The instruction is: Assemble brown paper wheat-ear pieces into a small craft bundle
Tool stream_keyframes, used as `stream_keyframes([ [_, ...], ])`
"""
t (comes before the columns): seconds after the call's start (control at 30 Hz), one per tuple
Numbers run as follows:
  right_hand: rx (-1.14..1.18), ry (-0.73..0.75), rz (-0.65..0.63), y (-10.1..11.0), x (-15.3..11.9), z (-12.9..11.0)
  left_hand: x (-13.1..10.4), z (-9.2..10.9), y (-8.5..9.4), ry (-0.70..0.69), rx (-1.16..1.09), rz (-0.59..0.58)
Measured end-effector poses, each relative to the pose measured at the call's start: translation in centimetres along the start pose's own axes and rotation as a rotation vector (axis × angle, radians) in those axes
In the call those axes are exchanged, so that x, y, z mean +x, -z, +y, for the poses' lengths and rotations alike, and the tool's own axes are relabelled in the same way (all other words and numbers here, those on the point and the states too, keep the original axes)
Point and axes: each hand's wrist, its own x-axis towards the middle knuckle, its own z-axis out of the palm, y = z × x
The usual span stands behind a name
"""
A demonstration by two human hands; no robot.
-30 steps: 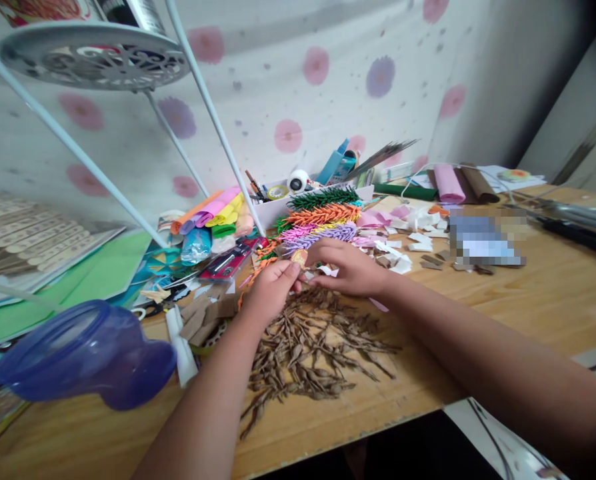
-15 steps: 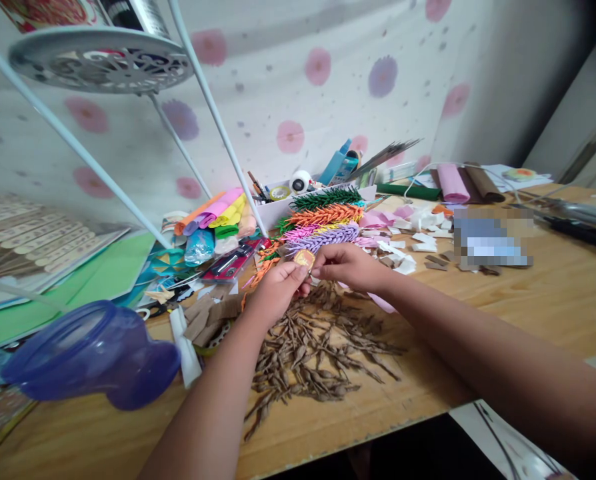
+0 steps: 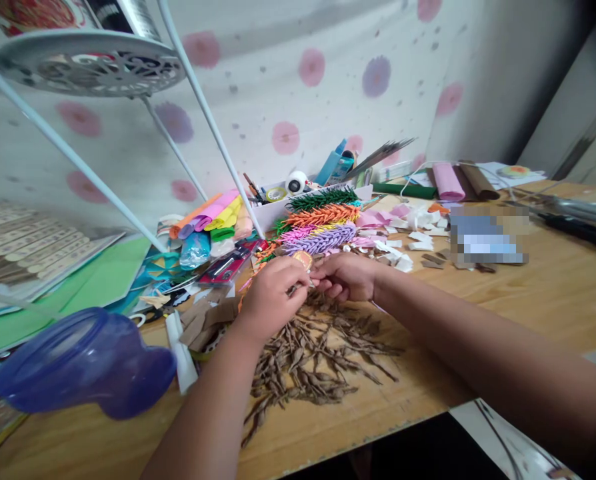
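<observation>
Above a heap of brown twisted-paper sprigs [image 3: 308, 363], my two hands meet with fingertips close together. A small round orange-and-cream disc [image 3: 303, 260] shows just beyond the fingers of my left hand [image 3: 275, 290]; its exact kind is unclear. That hand is closed in a pinch, palm down, and its fingers cover part of what it grips. My right hand [image 3: 351, 277] is also closed, thumb and forefinger pinched at a tiny pale piece by the disc. Right behind the hands lie purple braided paper stems [image 3: 323, 240] and orange ones [image 3: 323, 215].
A blue-purple translucent container [image 3: 88, 363] stands at left, near a white wire stand [image 3: 205, 120]. Rolled coloured paper [image 3: 213, 217] and a red-backed tool pack [image 3: 231, 263] lie behind. White paper scraps [image 3: 421, 240] are scattered right of the stems. A pen box [image 3: 273, 213] sits by the wall.
My left hand has turned palm down over the disc, its fingers curling forward. My right hand's lower fingers now show below the pinch. The whole view has shifted slightly.
</observation>
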Motion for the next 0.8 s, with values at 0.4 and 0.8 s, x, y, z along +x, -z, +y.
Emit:
stream_keyframes([
  [0.4,-0.023,-0.016,0.146,-1.7,-0.2,0.0,0.0,0.1,0.1,-0.11,0.132,0.019],
  [0.8,-0.959,1.043,0.496,1.0,-0.7,-0.1,-0.7,-0.8,-1.0,0.408,-0.393,0.172],
])
